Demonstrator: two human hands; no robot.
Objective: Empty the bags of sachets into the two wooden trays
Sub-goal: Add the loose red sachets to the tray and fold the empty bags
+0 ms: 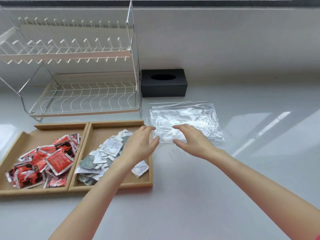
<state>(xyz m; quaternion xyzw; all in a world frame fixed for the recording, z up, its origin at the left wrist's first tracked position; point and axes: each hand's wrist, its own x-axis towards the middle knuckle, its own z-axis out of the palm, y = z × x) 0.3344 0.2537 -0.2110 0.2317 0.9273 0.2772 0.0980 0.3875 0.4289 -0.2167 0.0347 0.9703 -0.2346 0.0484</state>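
Note:
Two wooden trays stand side by side at the left. The left tray (26, 139) holds a heap of red sachets (45, 161). The right tray (110, 123) holds a heap of white and grey sachets (102, 156). Flat on the counter just right of the trays lie clear plastic bags (187, 118), which look empty. My left hand (140, 144) hovers over the right tray's far right corner, fingers apart, holding nothing. My right hand (192, 139) is spread over the near edge of the bags, fingers apart, not gripping them.
A two-tier wire dish rack (78, 94) stands behind the trays against the wall. A black tissue box (163, 83) sits behind the bags. The grey counter (242, 170) stretches to the right and towards me.

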